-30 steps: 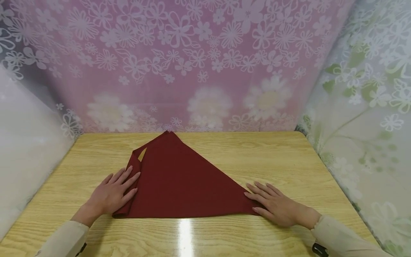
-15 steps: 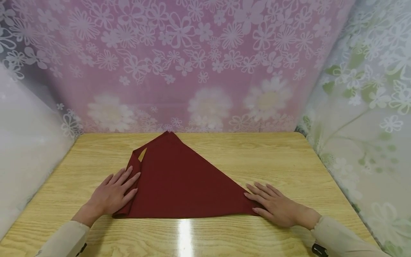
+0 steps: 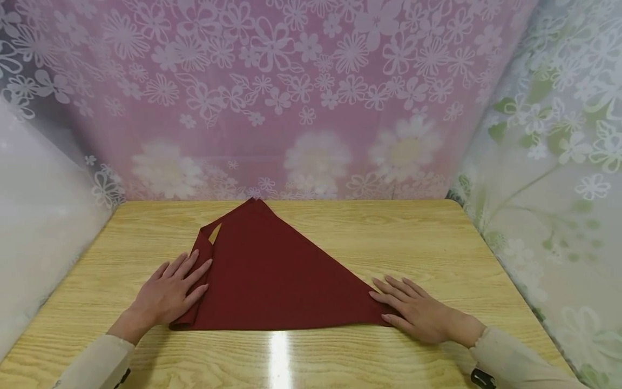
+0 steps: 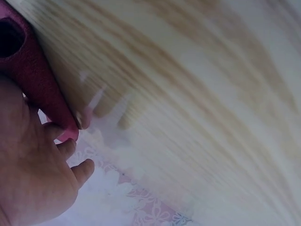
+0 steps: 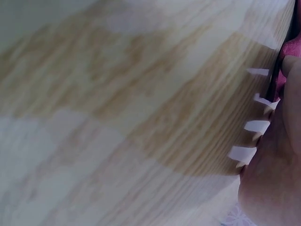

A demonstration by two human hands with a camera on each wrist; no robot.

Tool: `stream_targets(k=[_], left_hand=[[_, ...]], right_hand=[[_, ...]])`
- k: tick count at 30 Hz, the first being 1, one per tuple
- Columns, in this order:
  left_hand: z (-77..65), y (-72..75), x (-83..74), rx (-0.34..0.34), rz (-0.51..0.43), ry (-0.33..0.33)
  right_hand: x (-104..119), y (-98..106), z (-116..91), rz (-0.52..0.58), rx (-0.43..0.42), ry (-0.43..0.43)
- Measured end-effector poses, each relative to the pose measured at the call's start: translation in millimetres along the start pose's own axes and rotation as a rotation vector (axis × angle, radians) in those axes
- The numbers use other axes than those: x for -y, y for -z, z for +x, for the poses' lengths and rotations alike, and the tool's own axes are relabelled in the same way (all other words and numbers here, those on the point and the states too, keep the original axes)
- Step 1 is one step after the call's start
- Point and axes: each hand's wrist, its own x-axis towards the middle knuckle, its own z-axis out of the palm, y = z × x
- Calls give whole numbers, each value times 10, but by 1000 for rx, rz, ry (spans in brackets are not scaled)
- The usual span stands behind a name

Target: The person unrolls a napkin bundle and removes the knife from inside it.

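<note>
A dark red cloth (image 3: pixel 277 275) lies folded into a rough triangle, its peak at the table's far edge. Its left side is turned over in a flap, with a small gap near the top where the wood shows through. My left hand (image 3: pixel 167 292) rests on this flap with fingers spread. In the left wrist view the cloth's fold (image 4: pixel 44 80) forms a hollow roll beside the palm. On the right, my right hand (image 3: pixel 423 313) rests with straight fingers over the cloth's narrow corner, hiding its tip. The right wrist view catches a bit of the cloth (image 5: pixel 292 52) by the fingers.
The wood-grain table (image 3: pixel 398 232) bears a bright light streak near its front. A pink floral curtain (image 3: pixel 272 108) hangs behind the far edge, and pale floral sheets (image 3: pixel 559 178) stand along both sides.
</note>
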Motion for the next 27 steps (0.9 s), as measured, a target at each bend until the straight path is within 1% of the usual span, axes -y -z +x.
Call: stream_targets(k=[5, 8, 11, 17, 20, 27], left_hand=[[14, 37, -43, 8, -2, 3], [50, 52, -86, 12, -7, -16], [85, 47, -118, 5, 9, -43], [109, 29, -166, -12, 7, -90], [110, 24, -175, -13, 3, -94], [94, -3, -143, 20, -12, -85]], right_hand=[[0, 17, 2, -4, 0, -2], [3, 18, -1, 10, 3, -8], [3, 11, -1, 24, 6, -15], [3, -4, 0, 33, 4, -16], [6, -14, 0, 38, -5, -12], [-7, -50, 3, 23, -19, -1]])
